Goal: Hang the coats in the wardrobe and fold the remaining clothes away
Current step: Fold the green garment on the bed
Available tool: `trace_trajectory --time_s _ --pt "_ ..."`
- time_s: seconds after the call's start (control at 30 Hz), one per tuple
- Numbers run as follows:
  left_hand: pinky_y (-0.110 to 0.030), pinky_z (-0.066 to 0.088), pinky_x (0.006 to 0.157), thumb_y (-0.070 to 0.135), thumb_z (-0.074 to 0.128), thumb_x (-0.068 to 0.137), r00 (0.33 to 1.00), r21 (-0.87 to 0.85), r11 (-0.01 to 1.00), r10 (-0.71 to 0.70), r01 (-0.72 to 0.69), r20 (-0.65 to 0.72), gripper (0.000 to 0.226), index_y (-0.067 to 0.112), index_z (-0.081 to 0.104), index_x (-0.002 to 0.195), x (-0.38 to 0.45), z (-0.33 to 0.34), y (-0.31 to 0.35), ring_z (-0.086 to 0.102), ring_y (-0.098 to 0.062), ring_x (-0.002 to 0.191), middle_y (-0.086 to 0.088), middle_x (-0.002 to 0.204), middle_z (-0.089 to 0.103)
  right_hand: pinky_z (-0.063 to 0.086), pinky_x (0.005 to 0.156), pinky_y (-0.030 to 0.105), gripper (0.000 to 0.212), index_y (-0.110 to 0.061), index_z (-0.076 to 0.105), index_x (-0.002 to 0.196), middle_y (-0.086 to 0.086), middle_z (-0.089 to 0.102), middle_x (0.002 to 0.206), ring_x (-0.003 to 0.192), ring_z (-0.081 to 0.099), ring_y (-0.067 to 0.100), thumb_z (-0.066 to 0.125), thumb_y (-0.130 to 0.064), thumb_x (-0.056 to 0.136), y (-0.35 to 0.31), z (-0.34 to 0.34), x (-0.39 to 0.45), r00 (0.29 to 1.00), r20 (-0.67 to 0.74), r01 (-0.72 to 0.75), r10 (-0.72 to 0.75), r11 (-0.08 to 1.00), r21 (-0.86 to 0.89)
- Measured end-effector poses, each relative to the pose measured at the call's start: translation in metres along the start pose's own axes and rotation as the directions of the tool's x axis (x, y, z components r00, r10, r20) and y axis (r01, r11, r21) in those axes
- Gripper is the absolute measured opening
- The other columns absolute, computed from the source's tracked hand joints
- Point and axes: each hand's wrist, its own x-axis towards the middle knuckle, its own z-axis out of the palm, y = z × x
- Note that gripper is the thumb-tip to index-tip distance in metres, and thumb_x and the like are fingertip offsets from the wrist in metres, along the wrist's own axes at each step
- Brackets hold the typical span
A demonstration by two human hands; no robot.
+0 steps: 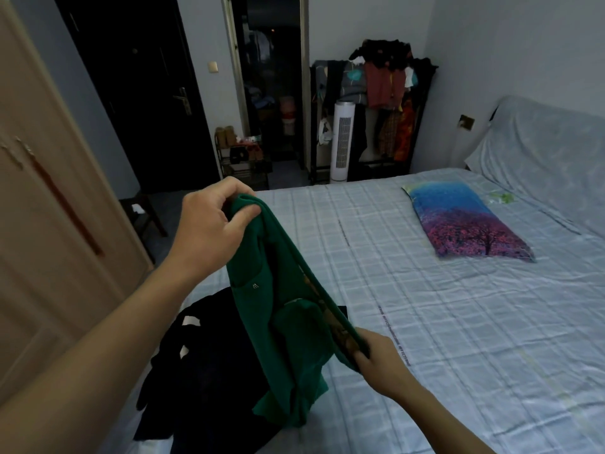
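Note:
A green garment hangs in the air over the near left part of the bed. My left hand pinches its upper edge, thumb and fingers curled round the fabric. My right hand grips the same edge lower down and nearer to me. The rest of the cloth droops between and below my hands. Beneath it a pile of dark clothes lies on the bed. The beige wardrobe stands at the left with its doors closed.
A pillow with a pink tree print lies on the far side of the bed. Beyond the foot stand a white tower fan, a rack full of clothes, a shoe shelf, a small stool and a dark door.

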Motion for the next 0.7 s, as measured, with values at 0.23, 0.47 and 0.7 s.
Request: trace_trajectory --time_s 0.23,0.47,0.7 --pt "-0.015 0.049 0.062 0.012 0.073 0.088 0.998 0.146 0.988 -0.053 0.059 -0.043 0.008 0.017 0.067 0.087 -0.007 -0.023 -0.053 0.061 -0.01 0.071 0.001 0.083 0.068 0.056 0.069 0.029 0.031 -0.029 0.072 0.103 0.005 0.073 0.095 0.086 0.07 0.021 0.053 -0.005 0.099 -0.02 -0.041 -0.001 1.0 -0.009 0.009 -0.005 0.866 0.5" --pt "-0.025 0.05 0.068 0.012 0.073 0.088 0.991 0.219 0.967 -0.129 0.135 -0.041 0.007 0.016 0.067 0.087 -0.005 -0.028 -0.087 0.063 -0.018 0.077 -0.001 0.085 0.068 0.057 0.078 0.031 0.044 -0.021 0.053 0.132 0.01 0.066 0.123 0.099 0.068 0.029 0.064 -0.039 0.094 -0.059 -0.095 0.0 0.966 0.124 0.096 -0.229 0.755 0.649" --pt "-0.022 0.043 0.066 0.013 0.073 0.088 0.99 0.21 0.968 -0.126 0.136 -0.062 0.005 0.016 0.069 0.088 0.009 -0.029 -0.096 0.06 -0.012 0.074 -0.001 0.087 0.069 0.045 0.073 0.031 0.02 -0.013 0.072 0.082 0.013 0.065 0.09 0.083 0.059 0.022 0.067 -0.032 0.085 -0.096 -0.132 0.008 0.947 0.053 0.246 -0.317 0.822 0.514"
